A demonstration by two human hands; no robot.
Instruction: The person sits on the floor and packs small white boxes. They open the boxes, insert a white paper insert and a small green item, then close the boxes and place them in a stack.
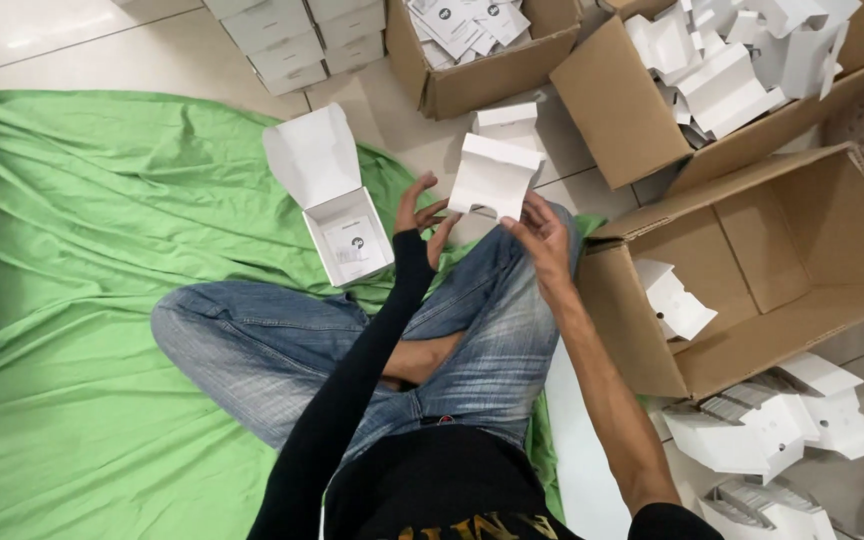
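Fingertips of both hands pinch a white folded card insert (493,178), holding it upright in the air above the bent knees. The right hand (542,240) grips its lower right edge between thumb and forefinger, palm turned inward. The left hand (420,218), in a long black sleeve, touches the lower left edge with its fingers half spread and only lightly curled, so most of the hold seems to lie with the right.

The insert is thin and already creased; a hard squeeze at the notch along its bottom edge could buckle it or tear the fold. With so light a grip on the left side, it could also twist or slip and drop onto the jeans or the tiled floor.

An open white box (337,205) sits on the green cloth (72,250), near the cloth's far edge and just beyond the left knee, lid standing up and a printed card lying inside. A knee shifting could nudge it or tip the lid shut.

On the right, a large brown carton (802,270) lies on its side on the floor, close to the right elbow, with one white piece inside; a wide swing of that forearm could knock its flap. Both forearms reach forward from the body, elbows low, wrists raised.
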